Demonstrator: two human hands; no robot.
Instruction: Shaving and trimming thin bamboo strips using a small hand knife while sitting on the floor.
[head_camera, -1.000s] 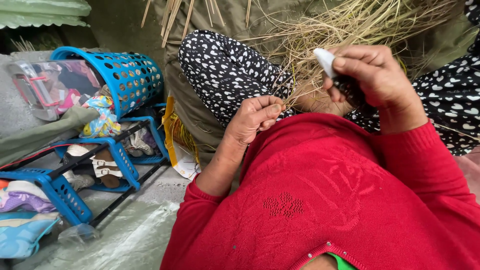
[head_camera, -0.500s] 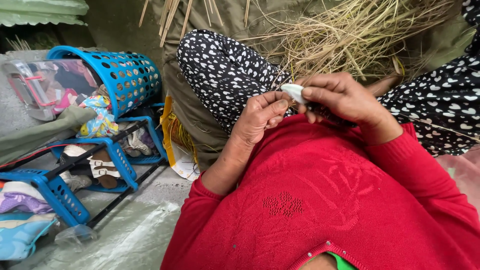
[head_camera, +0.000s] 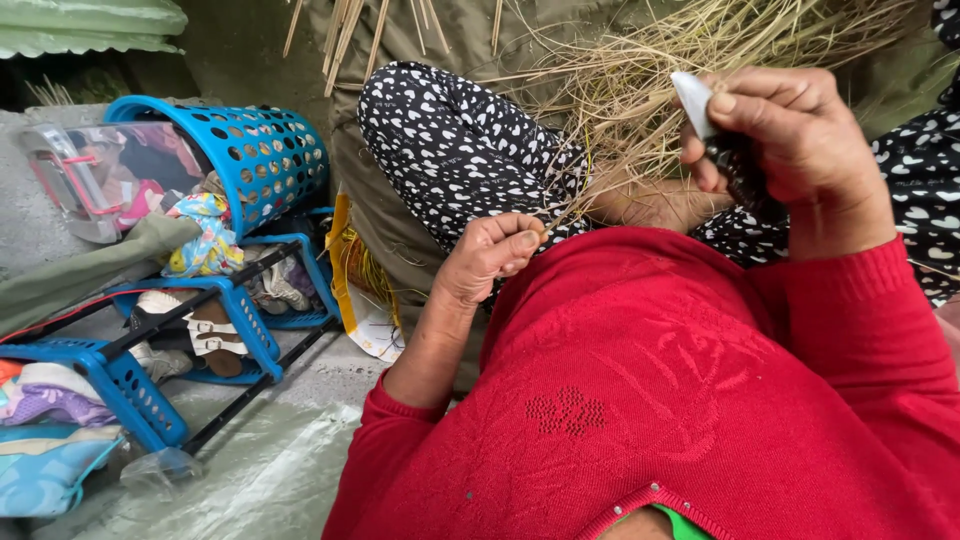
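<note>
My left hand (head_camera: 492, 256) pinches thin dry straw stalks (head_camera: 640, 95) just above my red sweater (head_camera: 680, 400). The stalks fan up and to the right over my black, white-spotted trousers (head_camera: 450, 140). My right hand (head_camera: 790, 150) is raised at the upper right and grips a small knife (head_camera: 700, 105) with a dark handle, its pale blade pointing up and left. The two hands are apart, the knife above and to the right of the pinched stalks.
A blue perforated basket (head_camera: 250, 160) lies tipped at the left, full of cloth. Below it stands a low blue rack (head_camera: 200, 320) with sandals and clothes. A yellow and white bag (head_camera: 365, 300) lies by my knee. Olive cloth (head_camera: 400, 240) and plastic sheeting (head_camera: 250, 470) cover the ground.
My right hand with the knife came down to my left hand half a second ago and has now risen back up to the right. The left hand stayed put on the stalks.
</note>
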